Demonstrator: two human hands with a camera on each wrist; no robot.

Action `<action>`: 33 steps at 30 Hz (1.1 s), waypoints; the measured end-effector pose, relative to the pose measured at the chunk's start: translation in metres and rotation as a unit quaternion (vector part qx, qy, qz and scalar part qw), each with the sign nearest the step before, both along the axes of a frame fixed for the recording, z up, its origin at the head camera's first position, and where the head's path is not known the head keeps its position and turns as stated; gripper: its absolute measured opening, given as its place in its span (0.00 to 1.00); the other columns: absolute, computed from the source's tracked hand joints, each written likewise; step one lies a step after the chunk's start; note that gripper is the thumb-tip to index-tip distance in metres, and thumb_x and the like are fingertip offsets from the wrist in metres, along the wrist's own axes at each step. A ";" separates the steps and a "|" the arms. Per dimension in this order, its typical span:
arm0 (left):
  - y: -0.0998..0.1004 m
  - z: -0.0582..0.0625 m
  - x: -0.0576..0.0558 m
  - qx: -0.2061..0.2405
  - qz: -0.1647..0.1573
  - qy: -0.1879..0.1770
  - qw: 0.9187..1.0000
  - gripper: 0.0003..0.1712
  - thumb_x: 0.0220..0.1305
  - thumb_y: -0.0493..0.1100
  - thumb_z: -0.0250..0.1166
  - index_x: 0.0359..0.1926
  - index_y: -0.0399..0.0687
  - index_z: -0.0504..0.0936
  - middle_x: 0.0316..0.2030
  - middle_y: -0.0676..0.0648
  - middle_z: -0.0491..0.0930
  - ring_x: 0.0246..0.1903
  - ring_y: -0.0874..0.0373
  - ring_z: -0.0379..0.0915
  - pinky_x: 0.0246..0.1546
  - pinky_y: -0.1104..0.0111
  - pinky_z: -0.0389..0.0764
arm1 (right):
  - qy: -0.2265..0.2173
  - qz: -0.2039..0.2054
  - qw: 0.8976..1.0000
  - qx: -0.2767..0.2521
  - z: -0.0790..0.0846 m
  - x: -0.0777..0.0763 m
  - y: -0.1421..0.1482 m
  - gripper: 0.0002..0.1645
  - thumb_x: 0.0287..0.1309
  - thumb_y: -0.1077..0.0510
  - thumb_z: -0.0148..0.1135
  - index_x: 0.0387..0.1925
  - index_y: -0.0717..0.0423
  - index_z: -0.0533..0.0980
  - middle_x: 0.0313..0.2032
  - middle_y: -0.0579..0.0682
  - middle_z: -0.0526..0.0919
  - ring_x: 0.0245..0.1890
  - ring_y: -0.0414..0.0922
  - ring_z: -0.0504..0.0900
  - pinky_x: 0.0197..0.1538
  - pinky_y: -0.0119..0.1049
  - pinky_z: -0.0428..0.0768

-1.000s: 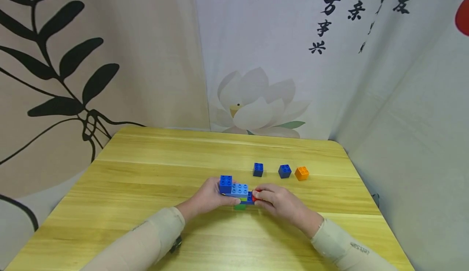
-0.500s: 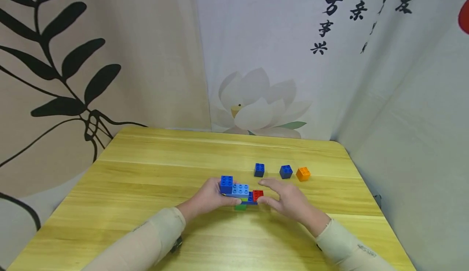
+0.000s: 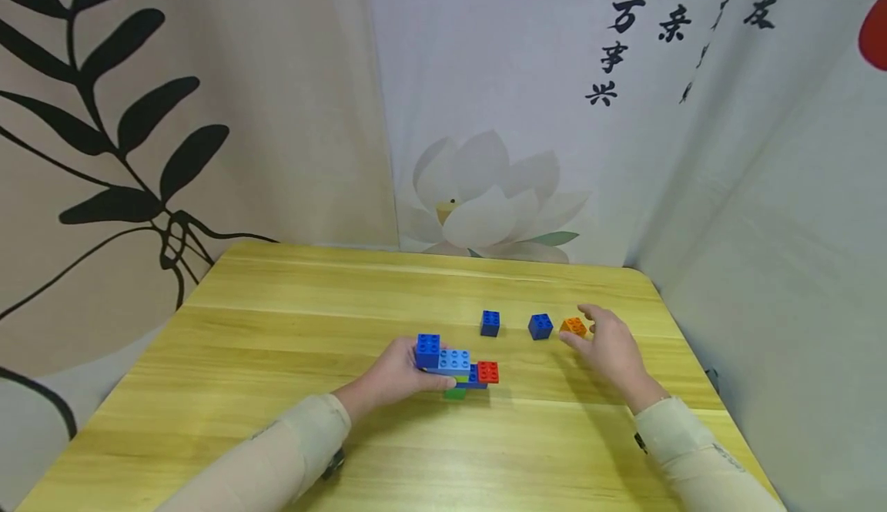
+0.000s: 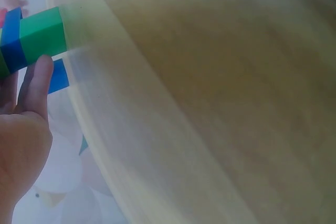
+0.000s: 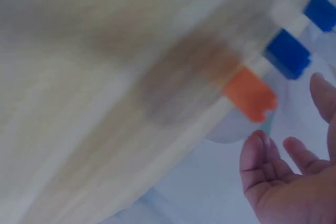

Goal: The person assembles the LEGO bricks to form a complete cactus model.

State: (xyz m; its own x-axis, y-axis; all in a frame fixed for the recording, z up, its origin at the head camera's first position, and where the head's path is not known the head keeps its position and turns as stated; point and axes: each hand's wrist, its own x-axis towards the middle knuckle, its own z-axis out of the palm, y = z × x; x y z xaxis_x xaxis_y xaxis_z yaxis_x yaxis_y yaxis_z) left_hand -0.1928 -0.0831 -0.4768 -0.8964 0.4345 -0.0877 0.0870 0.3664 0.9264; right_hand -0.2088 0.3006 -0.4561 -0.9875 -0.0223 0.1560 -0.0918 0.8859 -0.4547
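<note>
My left hand (image 3: 402, 372) grips a built-up cluster of toy building bricks, thumb along its near side. In it are a dark blue brick (image 3: 427, 351), a light blue brick (image 3: 454, 362) and a red brick (image 3: 488, 372) at the right end. A green brick (image 4: 43, 35) forms the underside in the left wrist view, fingers against it. On the right, my right hand (image 3: 613, 350) reaches over the table with thumb and fingers spread around an orange brick (image 3: 574, 326). The right wrist view shows that orange brick (image 5: 251, 95) just beyond the fingertips.
Two loose dark blue bricks stand left of the orange one: a nearer one (image 3: 540, 326) and one farther left (image 3: 490, 323). The wooden table (image 3: 333, 289) ends at a curtain (image 3: 298, 112) behind and another on the right.
My right hand let go of the red brick, which stays on the cluster, and moved right to the orange brick. My left hand keeps its grip in nearly the same place.
</note>
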 end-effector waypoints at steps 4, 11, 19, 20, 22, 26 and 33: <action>-0.001 -0.001 0.001 0.003 -0.002 0.002 1.000 0.26 0.58 0.50 0.84 0.55 0.50 0.87 0.50 0.49 0.92 0.53 0.53 0.89 0.58 0.59 0.89 | -0.035 -0.015 0.999 0.016 -0.011 -0.005 0.006 0.44 0.70 0.42 0.71 0.73 0.66 0.69 0.63 0.71 0.82 0.55 0.65 0.87 0.53 0.59 0.88; 0.001 0.001 0.002 0.012 -0.010 0.009 1.000 0.26 0.57 0.48 0.84 0.55 0.48 0.87 0.50 0.47 0.92 0.51 0.53 0.90 0.56 0.60 0.89 | -0.028 -0.039 0.998 0.027 -0.023 -0.010 0.006 0.40 0.69 0.41 0.71 0.69 0.63 0.72 0.56 0.69 0.87 0.46 0.60 0.89 0.47 0.57 0.88; 0.000 0.002 0.003 0.003 -0.003 0.010 1.000 0.26 0.57 0.49 0.84 0.55 0.49 0.88 0.49 0.48 0.92 0.51 0.54 0.90 0.56 0.60 0.89 | -0.013 -0.053 0.998 0.039 -0.025 -0.012 0.001 0.34 0.70 0.43 0.71 0.66 0.61 0.75 0.51 0.67 0.89 0.41 0.59 0.89 0.41 0.54 0.88; 0.000 0.002 0.003 0.003 -0.003 0.010 1.000 0.26 0.57 0.49 0.84 0.55 0.48 0.88 0.49 0.48 0.92 0.51 0.54 0.90 0.56 0.60 0.89 | -0.013 -0.055 0.998 0.041 -0.025 -0.012 0.001 0.33 0.70 0.44 0.71 0.65 0.61 0.75 0.51 0.67 0.89 0.40 0.59 0.89 0.40 0.54 0.87; 0.000 0.002 0.003 0.004 -0.004 0.008 1.000 0.26 0.57 0.48 0.84 0.55 0.48 0.88 0.49 0.48 0.92 0.50 0.54 0.90 0.55 0.60 0.90 | -0.014 -0.059 0.997 0.040 -0.025 -0.012 0.000 0.32 0.70 0.45 0.70 0.65 0.60 0.75 0.50 0.66 0.89 0.40 0.58 0.88 0.39 0.53 0.87; 0.000 0.002 0.002 0.005 -0.004 0.005 1.000 0.26 0.57 0.48 0.84 0.55 0.48 0.88 0.49 0.48 0.92 0.50 0.54 0.90 0.55 0.61 0.90 | -0.009 -0.058 0.998 0.025 -0.023 -0.010 0.000 0.29 0.71 0.48 0.69 0.65 0.58 0.76 0.52 0.65 0.89 0.43 0.59 0.89 0.40 0.53 0.87; 0.000 0.000 0.001 0.008 -0.004 0.003 1.000 0.26 0.57 0.48 0.84 0.55 0.49 0.88 0.49 0.48 0.92 0.51 0.54 0.90 0.55 0.61 0.90 | 0.011 0.017 0.998 -0.057 -0.005 0.003 -0.012 0.26 0.72 0.54 0.69 0.66 0.60 0.77 0.55 0.65 0.89 0.50 0.58 0.90 0.52 0.53 0.90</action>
State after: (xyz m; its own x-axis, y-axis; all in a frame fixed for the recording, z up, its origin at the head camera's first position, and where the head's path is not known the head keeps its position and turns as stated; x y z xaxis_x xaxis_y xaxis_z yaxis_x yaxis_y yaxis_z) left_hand -0.1914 -0.0831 -0.4765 -0.8934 0.4430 -0.0748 0.0957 0.3503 0.9317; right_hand -0.2055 0.2889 -0.4614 -0.9827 -0.0366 0.1816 -0.1322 0.8251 -0.5493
